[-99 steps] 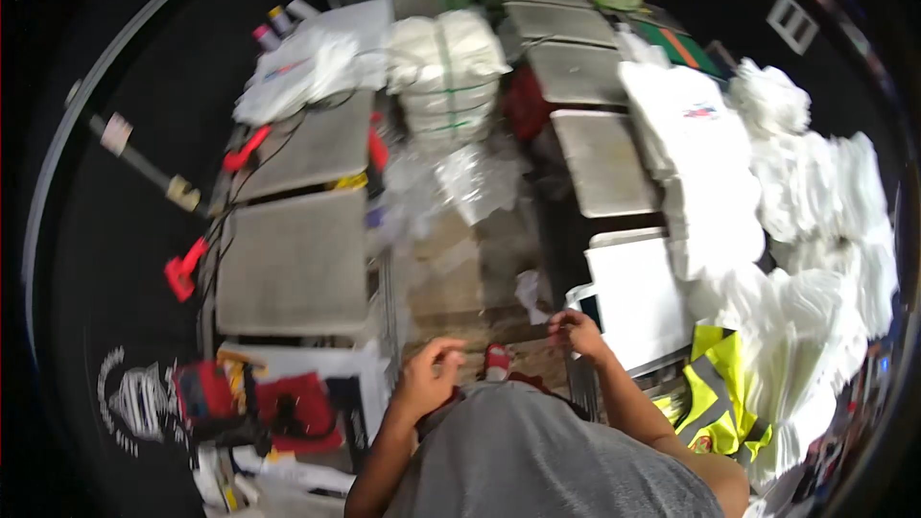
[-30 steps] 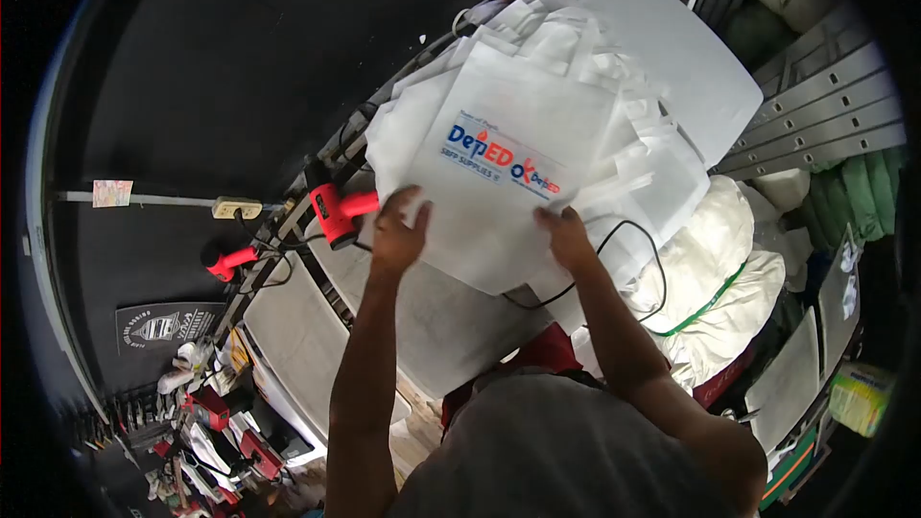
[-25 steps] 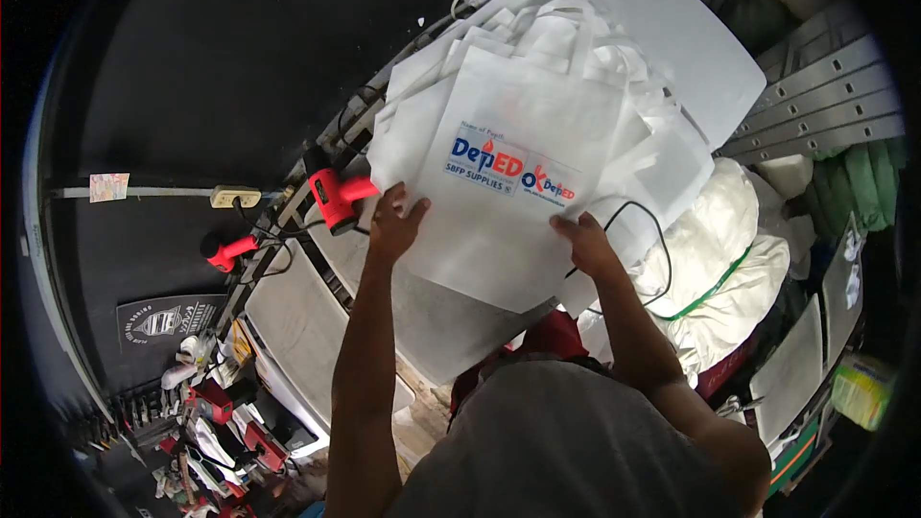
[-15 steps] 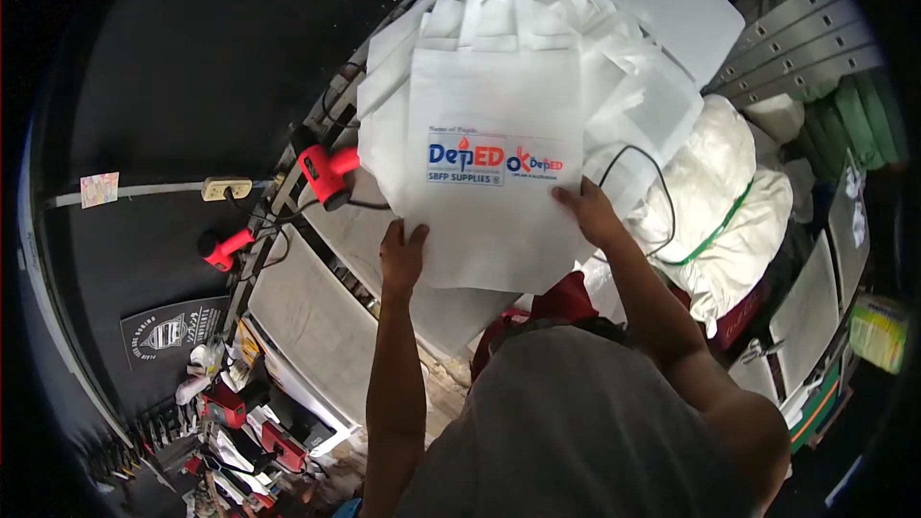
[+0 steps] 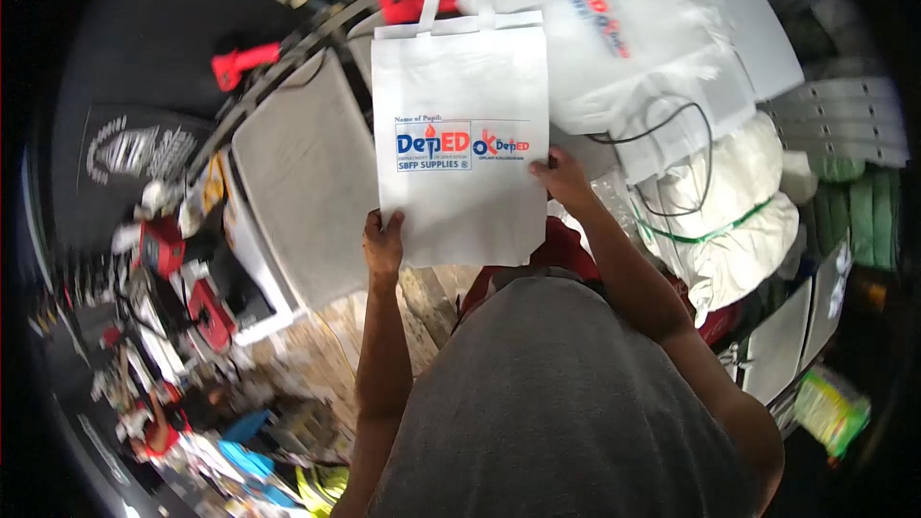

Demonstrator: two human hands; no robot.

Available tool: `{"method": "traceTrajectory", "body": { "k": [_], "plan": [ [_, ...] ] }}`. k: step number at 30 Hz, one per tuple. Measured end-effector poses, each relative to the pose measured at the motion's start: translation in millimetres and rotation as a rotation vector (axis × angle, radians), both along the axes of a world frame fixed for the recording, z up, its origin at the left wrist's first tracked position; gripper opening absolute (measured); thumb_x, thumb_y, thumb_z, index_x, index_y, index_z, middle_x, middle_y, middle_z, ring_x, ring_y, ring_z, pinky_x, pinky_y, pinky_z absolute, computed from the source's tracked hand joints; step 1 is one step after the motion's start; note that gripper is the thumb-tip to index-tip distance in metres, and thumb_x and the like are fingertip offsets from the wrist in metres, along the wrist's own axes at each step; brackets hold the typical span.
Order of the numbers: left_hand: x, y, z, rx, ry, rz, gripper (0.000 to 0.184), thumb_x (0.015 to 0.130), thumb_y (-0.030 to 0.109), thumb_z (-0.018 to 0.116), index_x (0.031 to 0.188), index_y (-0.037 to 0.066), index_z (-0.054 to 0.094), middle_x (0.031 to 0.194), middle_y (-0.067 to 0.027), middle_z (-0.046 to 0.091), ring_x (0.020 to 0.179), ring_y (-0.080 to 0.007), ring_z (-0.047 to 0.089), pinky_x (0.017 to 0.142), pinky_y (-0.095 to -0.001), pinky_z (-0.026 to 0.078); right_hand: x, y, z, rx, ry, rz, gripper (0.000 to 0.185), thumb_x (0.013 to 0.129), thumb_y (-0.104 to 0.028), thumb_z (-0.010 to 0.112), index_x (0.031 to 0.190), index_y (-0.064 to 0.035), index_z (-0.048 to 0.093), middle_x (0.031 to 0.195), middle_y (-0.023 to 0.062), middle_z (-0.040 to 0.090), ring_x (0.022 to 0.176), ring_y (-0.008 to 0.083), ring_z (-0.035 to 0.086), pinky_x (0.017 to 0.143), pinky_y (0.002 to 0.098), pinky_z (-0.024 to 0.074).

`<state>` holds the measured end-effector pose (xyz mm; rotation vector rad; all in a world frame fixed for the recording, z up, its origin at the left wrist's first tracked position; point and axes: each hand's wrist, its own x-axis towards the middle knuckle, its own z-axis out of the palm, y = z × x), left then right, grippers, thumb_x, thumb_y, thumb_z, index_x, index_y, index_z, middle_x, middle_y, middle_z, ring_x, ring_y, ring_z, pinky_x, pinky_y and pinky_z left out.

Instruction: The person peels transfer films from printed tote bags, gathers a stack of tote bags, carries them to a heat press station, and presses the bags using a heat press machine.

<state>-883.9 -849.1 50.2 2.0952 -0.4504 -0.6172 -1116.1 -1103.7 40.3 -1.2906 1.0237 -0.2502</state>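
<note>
A white tote bag (image 5: 460, 216) with looped handles and a blue and red DepED print hangs flat in front of me, print side up. My left hand (image 5: 384, 242) pinches its lower left edge, thumb on top. On the right edge, beside the print, my right hand (image 5: 564, 179) grips it between thumb and fingers. Behind and to the right lies a pile of white bags (image 5: 652, 29), the top one bearing the same print. The fingers under the held bag are hidden.
Two red heat guns, one at the back (image 5: 408, 0) and one on the left (image 5: 245, 64), lie near a grey board (image 5: 307, 182). A black cable (image 5: 710, 149) loops over a white bundle (image 5: 729, 230). A person (image 5: 158, 432) is at lower left.
My view and body have turned left. The held bag has come away from the pile, which now sits to its right; its handles now show. Both hands keep their grip.
</note>
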Motion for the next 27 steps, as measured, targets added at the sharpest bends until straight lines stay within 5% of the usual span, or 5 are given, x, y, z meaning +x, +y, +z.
{"method": "traceTrajectory", "body": {
  "k": [6,9,12,20,27],
  "plan": [
    [-7,100,-37,0.127,0.023,0.204,0.033,0.084,0.019,0.072,0.104,-0.003,0.06,0.09,-0.0119,0.069,0.08,-0.0186,0.065,0.071,-0.0317,0.051,30,49,-77,-0.372,0.259,0.148,0.036,0.085,-0.027,0.067,0.104,0.0032,0.061,0.086,0.011,0.067,0.079,0.0198,0.065,0.068,0.0346,0.0516],
    [-9,124,-53,0.078,0.033,0.254,0.035,0.081,0.025,0.074,0.102,-0.001,0.063,0.087,-0.0123,0.069,0.079,-0.021,0.065,0.073,-0.0327,0.051,27,46,-69,-0.142,0.153,0.131,0.034,0.085,-0.027,0.068,0.106,-0.0016,0.06,0.084,0.0046,0.064,0.07,0.0132,0.06,0.055,0.029,0.0477],
    [-11,126,-51,0.089,-0.014,0.211,0.03,0.081,0.027,0.073,0.093,0.0,0.066,0.085,-0.0126,0.069,0.079,-0.0215,0.066,0.074,-0.0337,0.051,29,44,-64,-0.094,0.185,0.101,0.035,0.084,-0.029,0.067,0.1,0.0015,0.061,0.081,0.0104,0.064,0.061,0.0197,0.063,0.046,0.0317,0.0485],
    [-7,126,-57,-0.109,0.095,0.227,0.031,0.081,0.027,0.072,0.094,0.0,0.066,0.085,-0.0134,0.069,0.079,-0.0233,0.066,0.074,-0.0336,0.051,33,47,-60,-0.232,0.251,0.098,0.033,0.086,-0.029,0.068,0.103,-0.0012,0.061,0.084,0.0033,0.062,0.07,0.012,0.058,0.056,0.0284,0.047],
    [16,136,-64,0.106,0.001,0.073,0.029,0.085,0.025,0.07,0.093,-0.002,0.064,0.075,-0.0093,0.067,0.069,-0.015,0.061,0.064,-0.0309,0.049,32,49,-65,-0.396,0.26,0.099,0.037,0.083,-0.035,0.071,0.094,-0.0001,0.063,0.077,0.0035,0.063,0.064,0.0111,0.055,0.056,0.0281,0.044]
  ]
}}
